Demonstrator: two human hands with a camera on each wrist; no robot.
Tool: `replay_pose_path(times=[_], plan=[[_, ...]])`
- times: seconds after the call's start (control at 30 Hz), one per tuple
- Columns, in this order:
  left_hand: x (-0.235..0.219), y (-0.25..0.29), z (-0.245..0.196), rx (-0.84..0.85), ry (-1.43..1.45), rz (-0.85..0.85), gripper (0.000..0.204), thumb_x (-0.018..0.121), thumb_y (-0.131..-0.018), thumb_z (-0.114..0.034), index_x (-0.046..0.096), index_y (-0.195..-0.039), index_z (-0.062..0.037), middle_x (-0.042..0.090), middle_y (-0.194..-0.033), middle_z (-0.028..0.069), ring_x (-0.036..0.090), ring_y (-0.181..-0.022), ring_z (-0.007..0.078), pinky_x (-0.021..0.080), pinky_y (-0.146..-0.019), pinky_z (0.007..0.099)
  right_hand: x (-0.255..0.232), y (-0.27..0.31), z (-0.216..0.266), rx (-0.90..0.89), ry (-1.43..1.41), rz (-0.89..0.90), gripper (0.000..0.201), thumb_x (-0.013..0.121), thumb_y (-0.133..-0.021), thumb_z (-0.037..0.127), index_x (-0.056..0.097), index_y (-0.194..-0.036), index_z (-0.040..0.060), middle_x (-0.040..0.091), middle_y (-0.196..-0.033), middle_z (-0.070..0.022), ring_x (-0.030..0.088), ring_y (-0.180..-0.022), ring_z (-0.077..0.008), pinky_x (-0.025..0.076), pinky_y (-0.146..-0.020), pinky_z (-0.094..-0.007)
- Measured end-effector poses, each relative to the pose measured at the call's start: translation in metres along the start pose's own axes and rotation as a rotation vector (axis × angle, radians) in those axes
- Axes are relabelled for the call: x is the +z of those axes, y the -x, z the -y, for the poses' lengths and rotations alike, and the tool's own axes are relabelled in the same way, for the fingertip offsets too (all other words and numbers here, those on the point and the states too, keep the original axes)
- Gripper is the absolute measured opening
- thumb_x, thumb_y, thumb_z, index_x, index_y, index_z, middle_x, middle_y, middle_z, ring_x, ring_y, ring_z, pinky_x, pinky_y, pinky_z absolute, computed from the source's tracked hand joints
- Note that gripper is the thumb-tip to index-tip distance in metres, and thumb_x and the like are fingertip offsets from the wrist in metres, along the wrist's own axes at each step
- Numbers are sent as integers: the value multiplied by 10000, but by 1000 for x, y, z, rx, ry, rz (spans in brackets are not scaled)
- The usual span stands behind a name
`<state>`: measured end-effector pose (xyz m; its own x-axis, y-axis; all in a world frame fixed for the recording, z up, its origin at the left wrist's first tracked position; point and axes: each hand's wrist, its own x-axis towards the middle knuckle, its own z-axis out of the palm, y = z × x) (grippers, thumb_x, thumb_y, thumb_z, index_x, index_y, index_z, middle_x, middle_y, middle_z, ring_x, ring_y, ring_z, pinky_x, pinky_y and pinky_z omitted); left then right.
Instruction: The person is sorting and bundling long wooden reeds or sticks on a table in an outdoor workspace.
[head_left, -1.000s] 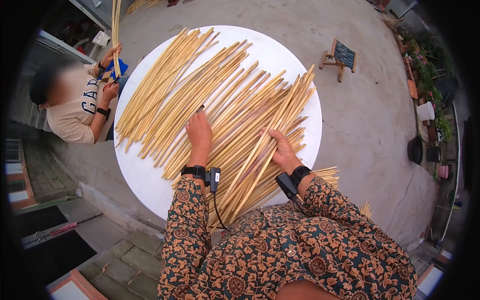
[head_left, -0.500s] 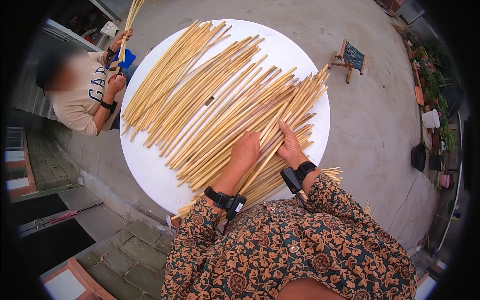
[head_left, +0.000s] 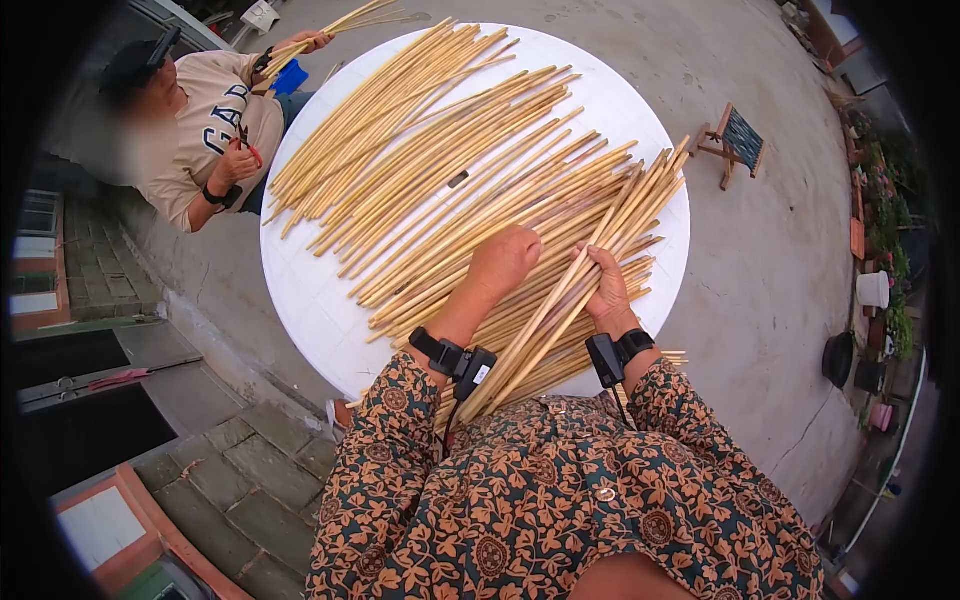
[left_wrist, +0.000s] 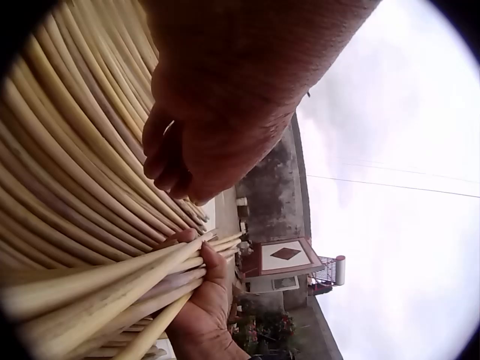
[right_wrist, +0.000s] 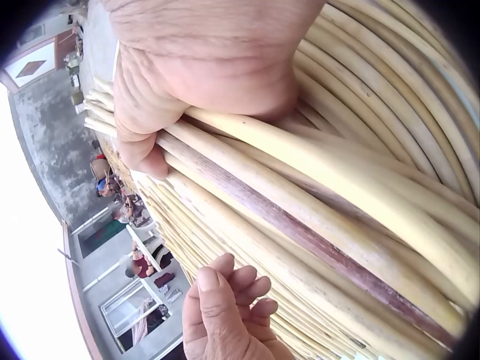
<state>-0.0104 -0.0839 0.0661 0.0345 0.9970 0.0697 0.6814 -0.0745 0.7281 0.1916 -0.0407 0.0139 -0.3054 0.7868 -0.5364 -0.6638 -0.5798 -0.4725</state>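
Observation:
My right hand grips a bundle of long, dry, straw-coloured stalks, thumb over the top. The bundle slants across the other stalks, its near end close to my shirt. In the right wrist view one held stalk is streaked purple-brown. My left hand hovers left of the bundle, over the loose stalks, with nothing in it. Its fingers are loosely curled in the right wrist view. A small dark piece lies among the stalks farther off.
Rows of stalks cover much of the round white table. At the left a person holds more stalks and a red-handled tool. A folding stool stands beyond the table at the right, near potted plants.
My left hand moved right from the dark piece to the held bundle, then slightly away from it. The right hand kept its grip. The other person's stalks tipped from upright toward the table.

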Motion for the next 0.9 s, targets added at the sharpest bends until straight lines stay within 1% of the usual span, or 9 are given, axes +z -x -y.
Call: replay_pose_path(times=[0.07,0.13,0.33,0.43,0.53,0.63,0.7,0.77,0.9], plan=[[-12,-17,34,-117,-378,-303,87,548,-871,-161,562,-888,-76,548,-847,124,580,-805,337,495,-678,434,4,1,5,-3,13,4,192,652,-799,88,630,-961,-15,662,-878,-109,643,-807,-204,562,-760,-362],[-30,-15,63,-224,-543,-388,51,542,-854,-116,535,-860,-65,546,-882,137,579,-817,351,508,-687,435,5,2,8,18,39,-6,200,657,-798,94,636,-965,-15,663,-865,-113,643,-800,-204,565,-750,-369],[-36,-13,96,-371,-771,-72,126,555,-835,-66,572,-959,-57,560,-953,119,592,-947,281,523,-711,417,8,6,15,40,48,6,197,639,-814,102,629,-965,-24,658,-880,-122,638,-798,-209,563,-746,-376],[-42,-17,96,-321,-766,-69,114,578,-809,-81,583,-923,-65,585,-921,115,601,-915,283,516,-710,420,10,5,17,35,-11,-14,200,633,-820,95,625,-979,-26,657,-885,-123,639,-791,-212,562,-746,-370],[-46,-11,70,-188,-803,-216,121,592,-779,-82,580,-894,-49,597,-883,125,602,-873,318,499,-711,441,2,2,21,43,11,-15,195,630,-832,99,620,-981,-26,656,-879,-123,642,-798,-213,562,-742,-369],[-41,-7,25,-246,-500,-85,133,586,-772,-84,557,-892,-33,583,-867,155,584,-837,359,474,-725,458,1,1,24,54,23,16,199,635,-836,102,618,-986,-27,657,-891,-124,645,-814,-211,562,-751,-370],[-29,6,-5,-35,-192,-161,117,552,-802,-81,529,-902,-25,569,-880,186,565,-813,391,457,-713,482,-1,0,24,52,8,20,201,637,-838,101,618,-991,-27,659,-903,-124,646,-831,-212,563,-762,-372],[-7,20,-26,-126,60,-57,116,534,-829,-95,521,-927,-34,557,-889,204,558,-798,408,454,-700,486,-2,1,23,41,-24,2,198,636,-840,97,617,-995,-25,660,-914,-122,645,-850,-215,563,-774,-375],[38,44,-34,-90,109,-75,127,527,-841,-64,550,-960,-22,573,-869,201,566,-823,385,458,-723,448,5,7,18,14,-135,38,284,659,-846,121,577,-1087,-3,646,-1001,-124,629,-952,-231,539,-858,-399]])
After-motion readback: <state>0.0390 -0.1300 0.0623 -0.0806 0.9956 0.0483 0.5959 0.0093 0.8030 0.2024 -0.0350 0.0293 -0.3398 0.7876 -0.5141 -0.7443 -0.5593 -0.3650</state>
